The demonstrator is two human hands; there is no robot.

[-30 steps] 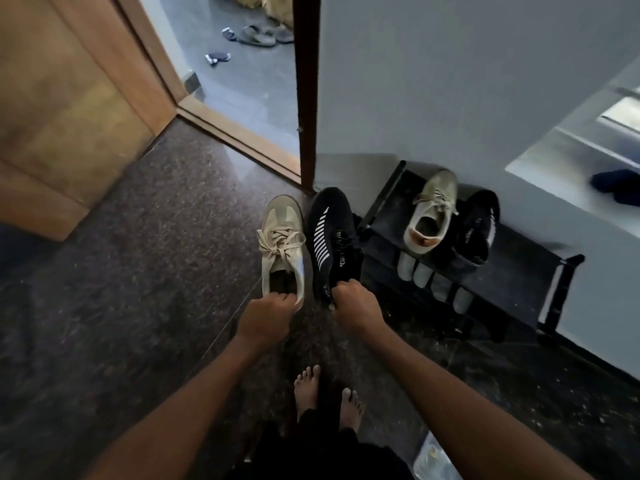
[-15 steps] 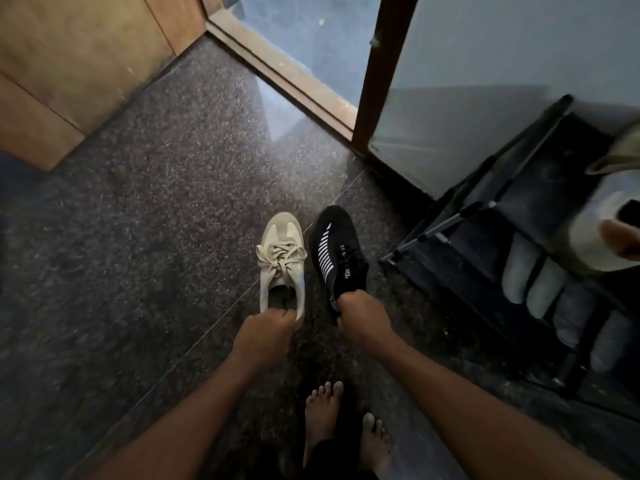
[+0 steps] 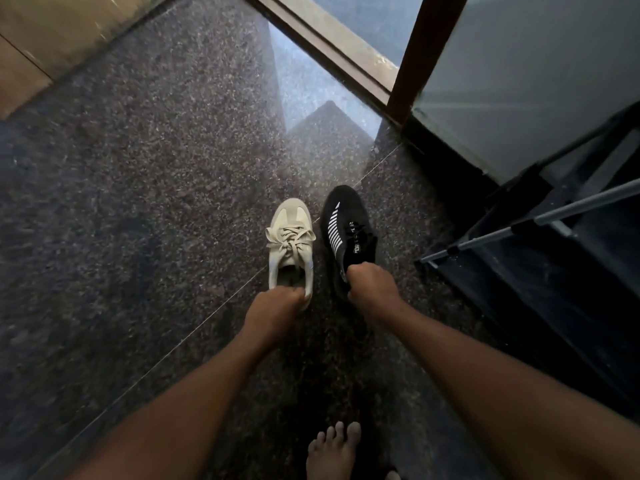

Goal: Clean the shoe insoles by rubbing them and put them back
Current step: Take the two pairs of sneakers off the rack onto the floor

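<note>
Carried clear of the black metal shoe rack (image 3: 540,233), now at the right edge, and brought low over the speckled dark stone floor (image 3: 138,202). Still gripping, fingers curled, the heel of the cream lace-up sneaker (image 3: 290,237) with the left hand (image 3: 273,308) and that of the black white-striped knit sneaker (image 3: 346,230) with the right hand (image 3: 372,289). Insoles hidden inside; probably due for pulling out.

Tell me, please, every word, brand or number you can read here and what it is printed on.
"FOR..ER": white letters along the black shoe beside its laces. The middle letters are blurred, so it may read "FOREVER".
Cream shoe: no text visible.
Nothing else in view carries readable text.
</note>
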